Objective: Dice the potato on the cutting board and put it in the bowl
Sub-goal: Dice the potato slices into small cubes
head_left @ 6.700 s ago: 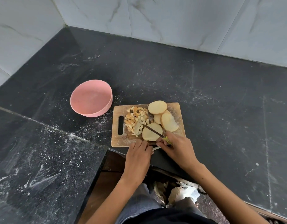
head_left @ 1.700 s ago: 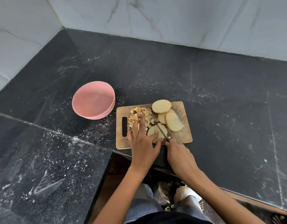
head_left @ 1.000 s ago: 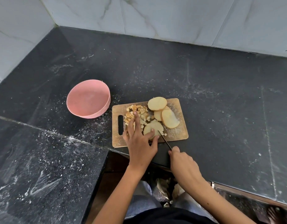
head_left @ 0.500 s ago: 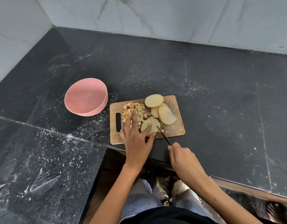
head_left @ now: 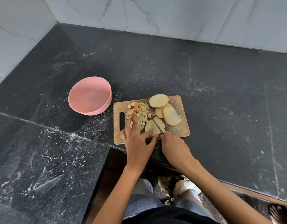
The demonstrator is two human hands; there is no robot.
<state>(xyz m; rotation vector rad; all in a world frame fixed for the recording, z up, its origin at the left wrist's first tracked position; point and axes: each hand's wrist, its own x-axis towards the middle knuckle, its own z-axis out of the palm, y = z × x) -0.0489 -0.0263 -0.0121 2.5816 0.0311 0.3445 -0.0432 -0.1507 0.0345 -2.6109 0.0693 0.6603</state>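
the potato is cut into pieces that all lie on the wooden cutting board, which sits on the dark counter near its front edge. one flat potato slice lies at the near side of the board, and the knife blade rests across it at a slant. the left hand lies flat on the board with its fingers straight and spread apart; two fingertips press on the near edge of that slice, and the longest finger reaches up into the pile of small potato cubes on the left half of the board. the right hand is curled around the knife handle at the near edge of the board; the handle itself is almost all hidden under the hand. three more big potato slices lean on each other at the far right part of the board. the pink bowl stands on the counter to the left of the board, a bit farther back, not touching it, and there is no potato in it. white marble tiles rise behind the counter.
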